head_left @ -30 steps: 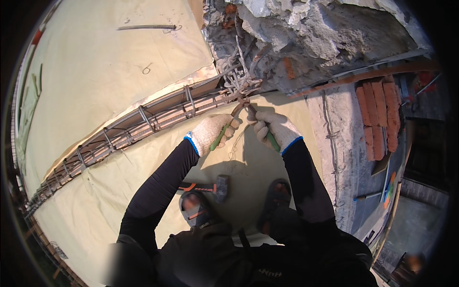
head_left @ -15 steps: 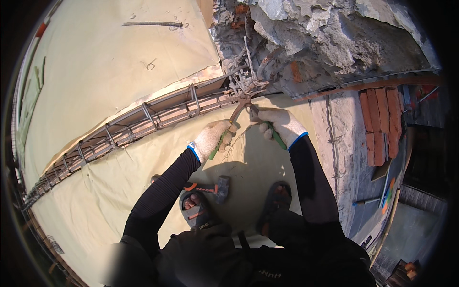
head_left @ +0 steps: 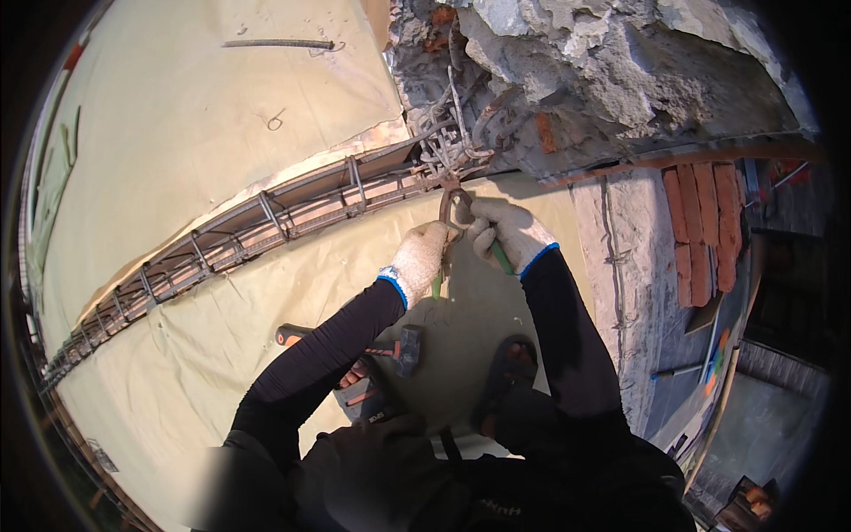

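Note:
My gloved left hand point(head_left: 422, 255) and gloved right hand point(head_left: 512, 232) each close around one green-sleeved handle of a pair of end-cutting pincers point(head_left: 445, 207). The rusty jaws point away from me, against the tangle of bent steel bars point(head_left: 452, 158) at the end of a rebar cage point(head_left: 270, 215). What lies between the jaws is too small to make out. The handles stand a short way apart, with their green ends showing below both gloves.
Broken concrete point(head_left: 612, 80) rises at the far right. Red bricks point(head_left: 703, 213) are stacked at the right. A sledgehammer point(head_left: 409, 351) lies by my left foot on the yellowish sheet point(head_left: 222, 337). One loose bar point(head_left: 277, 43) rests on the far sheet.
My left hand has moved right, toward my right hand, bringing the pincers' handles closer together. My right hand has shifted slightly left. More of the sledgehammer's handle end shows.

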Demonstrator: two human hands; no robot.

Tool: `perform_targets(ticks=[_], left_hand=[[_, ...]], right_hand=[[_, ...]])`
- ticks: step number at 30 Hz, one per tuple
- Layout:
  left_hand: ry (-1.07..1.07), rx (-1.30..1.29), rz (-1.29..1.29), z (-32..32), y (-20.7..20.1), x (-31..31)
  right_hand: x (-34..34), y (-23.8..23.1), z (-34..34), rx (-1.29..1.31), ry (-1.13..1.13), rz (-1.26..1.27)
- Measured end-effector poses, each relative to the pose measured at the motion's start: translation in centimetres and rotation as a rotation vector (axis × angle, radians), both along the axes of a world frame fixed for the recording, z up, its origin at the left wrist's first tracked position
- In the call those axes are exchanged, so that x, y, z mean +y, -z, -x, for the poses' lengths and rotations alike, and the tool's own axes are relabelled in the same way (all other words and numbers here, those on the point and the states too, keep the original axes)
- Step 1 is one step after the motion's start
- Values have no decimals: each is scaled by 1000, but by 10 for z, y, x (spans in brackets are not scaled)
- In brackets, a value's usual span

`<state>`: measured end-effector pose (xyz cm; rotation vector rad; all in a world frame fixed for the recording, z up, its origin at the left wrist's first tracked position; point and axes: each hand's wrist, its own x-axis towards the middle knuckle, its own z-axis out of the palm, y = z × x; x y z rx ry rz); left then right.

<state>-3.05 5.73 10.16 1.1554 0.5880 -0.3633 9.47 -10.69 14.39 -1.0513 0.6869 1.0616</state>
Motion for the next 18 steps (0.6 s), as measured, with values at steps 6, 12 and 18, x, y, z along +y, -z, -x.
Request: perform_targets(ticks=[6,12,18], left_hand=[[-17,-1,105,3,16,-7],[213,-217,-230,2,16,4],[118,-54,-132,-5,-1,2]], right_hand=[[-29,3,5,76,8,-173],[-39,1,-1,43,-9,-70],[-25,-10,-10,63,-57,-92]])
